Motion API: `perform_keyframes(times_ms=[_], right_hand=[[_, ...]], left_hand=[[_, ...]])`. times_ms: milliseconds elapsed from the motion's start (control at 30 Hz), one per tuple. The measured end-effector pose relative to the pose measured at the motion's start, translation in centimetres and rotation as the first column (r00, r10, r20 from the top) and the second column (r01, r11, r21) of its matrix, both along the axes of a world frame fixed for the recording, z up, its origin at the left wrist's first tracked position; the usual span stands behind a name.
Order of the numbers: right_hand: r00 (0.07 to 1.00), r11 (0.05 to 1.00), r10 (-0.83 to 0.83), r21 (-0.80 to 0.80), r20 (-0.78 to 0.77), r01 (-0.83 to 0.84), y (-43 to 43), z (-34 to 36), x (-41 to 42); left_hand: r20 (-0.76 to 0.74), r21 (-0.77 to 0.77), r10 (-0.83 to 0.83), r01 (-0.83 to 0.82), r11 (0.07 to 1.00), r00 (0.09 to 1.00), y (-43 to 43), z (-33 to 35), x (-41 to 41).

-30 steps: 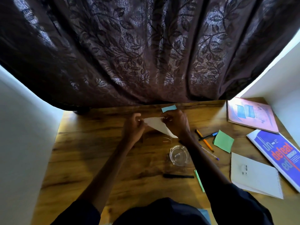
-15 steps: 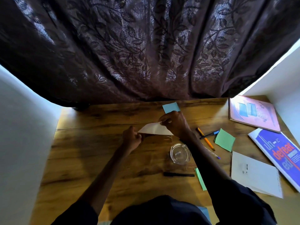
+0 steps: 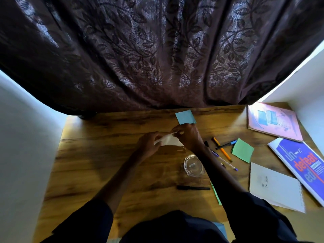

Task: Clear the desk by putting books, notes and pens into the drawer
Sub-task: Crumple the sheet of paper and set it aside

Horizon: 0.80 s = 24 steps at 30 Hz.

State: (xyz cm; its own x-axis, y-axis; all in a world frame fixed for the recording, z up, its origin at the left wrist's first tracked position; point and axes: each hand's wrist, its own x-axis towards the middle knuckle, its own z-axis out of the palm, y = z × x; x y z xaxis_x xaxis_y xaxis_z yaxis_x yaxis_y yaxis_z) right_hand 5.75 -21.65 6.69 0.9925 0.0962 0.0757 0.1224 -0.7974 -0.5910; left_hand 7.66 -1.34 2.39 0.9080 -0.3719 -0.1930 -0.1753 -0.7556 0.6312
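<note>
Both hands meet over the middle of the wood-grain counter (image 3: 98, 165), pinching one pale, creased sheet of paper (image 3: 169, 140) between them. Left hand (image 3: 149, 144): fingers curled closed on the sheet's left edge. Right hand (image 3: 188, 135): fingertips closed on its upper right corner. Sheet held just above the surface, sagging in the middle.

Flat light-blue square sticky note (image 3: 185, 116) lies just beyond the right hand, near the dark leaf-patterned curtain (image 3: 157, 50).

Right of the right forearm: orange pencil (image 3: 222, 149) crossed by a dark pen with blue cap (image 3: 226, 144); slim clear-barrel pen with purple tip (image 3: 226, 162) beside them. Green square sticky note (image 3: 242, 150), slightly curled, just right of the pens.

Round clear glass dish (image 3: 193, 165), something small and pale inside, sits against the right forearm. Black matte pen (image 3: 193, 188) lies nearer the body; thin green paper strip (image 3: 216, 193) beside its right end.

Far right: pink-cover book (image 3: 273, 122), glossy blue book with orange lettering (image 3: 305, 163), white spiral-bound notebook (image 3: 275, 187), its far edge tucked under the blue one.

Drawer not in view
</note>
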Motion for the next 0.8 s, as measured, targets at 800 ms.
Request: perform_keyframes(times_ms=[800], right_hand=[[0.988, 0.995, -0.093, -0.034, -0.126, 0.089, 0.4, -3.8, -1.3]], left_hand=[[0.033, 0.039, 0.08, -0.082, 0.996, 0.996, 1.0, -3.8, -0.9]])
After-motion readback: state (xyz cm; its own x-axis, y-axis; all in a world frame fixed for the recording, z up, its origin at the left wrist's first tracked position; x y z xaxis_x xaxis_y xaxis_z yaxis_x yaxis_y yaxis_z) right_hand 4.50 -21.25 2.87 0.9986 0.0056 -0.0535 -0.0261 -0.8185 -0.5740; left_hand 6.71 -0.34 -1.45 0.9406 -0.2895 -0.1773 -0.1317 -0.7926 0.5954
